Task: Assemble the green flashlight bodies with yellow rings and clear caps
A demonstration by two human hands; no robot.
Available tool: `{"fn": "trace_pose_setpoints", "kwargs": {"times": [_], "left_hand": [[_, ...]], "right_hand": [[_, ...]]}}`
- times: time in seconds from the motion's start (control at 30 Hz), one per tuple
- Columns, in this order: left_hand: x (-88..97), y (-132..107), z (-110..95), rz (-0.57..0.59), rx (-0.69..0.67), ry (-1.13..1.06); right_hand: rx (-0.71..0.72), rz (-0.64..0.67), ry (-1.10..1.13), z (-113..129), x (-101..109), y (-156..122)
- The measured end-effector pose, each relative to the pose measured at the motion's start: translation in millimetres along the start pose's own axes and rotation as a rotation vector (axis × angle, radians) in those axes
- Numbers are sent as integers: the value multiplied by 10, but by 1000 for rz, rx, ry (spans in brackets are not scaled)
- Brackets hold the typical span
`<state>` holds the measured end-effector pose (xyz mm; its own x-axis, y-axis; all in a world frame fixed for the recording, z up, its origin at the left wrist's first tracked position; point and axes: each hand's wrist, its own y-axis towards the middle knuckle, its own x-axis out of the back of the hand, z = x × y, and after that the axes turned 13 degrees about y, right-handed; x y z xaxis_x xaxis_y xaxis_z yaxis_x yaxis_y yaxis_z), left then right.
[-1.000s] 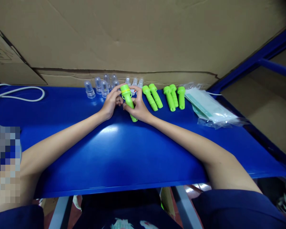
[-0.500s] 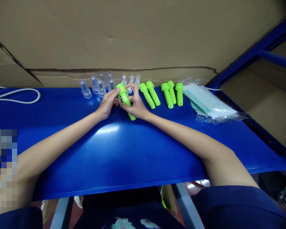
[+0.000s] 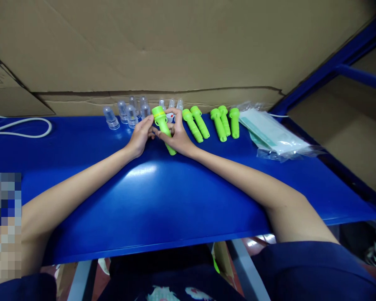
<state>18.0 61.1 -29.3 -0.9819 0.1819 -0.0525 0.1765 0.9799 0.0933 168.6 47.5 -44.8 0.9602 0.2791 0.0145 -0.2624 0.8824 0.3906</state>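
Right hand (image 3: 182, 141): fingers wrapped around the barrel of a lime-green flashlight (image 3: 163, 126), held tilted over the bench (image 3: 175, 200), head end away from the person. Left hand (image 3: 138, 139): fingers bent beside the head end; whether they grip cannot be determined. Clear plastic domes (image 3: 111, 118) stand behind; five similar flashlights (image 3: 218, 126) lie rightward.

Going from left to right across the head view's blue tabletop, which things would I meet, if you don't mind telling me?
White cable loop, leftmost clear domed piece, left hand, held green flashlight, pair of green flashlights, group of three green flashlights, plastic-wrapped packet.
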Motion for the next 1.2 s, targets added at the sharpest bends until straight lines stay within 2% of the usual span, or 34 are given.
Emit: {"fn": "trace_pose_setpoints", "kwargs": {"times": [0.17, 0.37, 0.67, 0.9, 1.2], "left_hand": [[5, -5, -31, -22, -21, -31], [18, -14, -43, -1, -22, -3], [33, -12, -70, 35, 7, -50], [47, -22, -49, 71, -51, -8], [23, -34, -36, 46, -41, -28]], "right_hand": [[31, -32, -57, -7, 17, 11], [83, 9, -56, -43, 44, 23], [85, 14, -76, -65, 52, 9], [91, 6, -107, -57, 62, -7], [76, 6, -96, -32, 37, -5]]}}
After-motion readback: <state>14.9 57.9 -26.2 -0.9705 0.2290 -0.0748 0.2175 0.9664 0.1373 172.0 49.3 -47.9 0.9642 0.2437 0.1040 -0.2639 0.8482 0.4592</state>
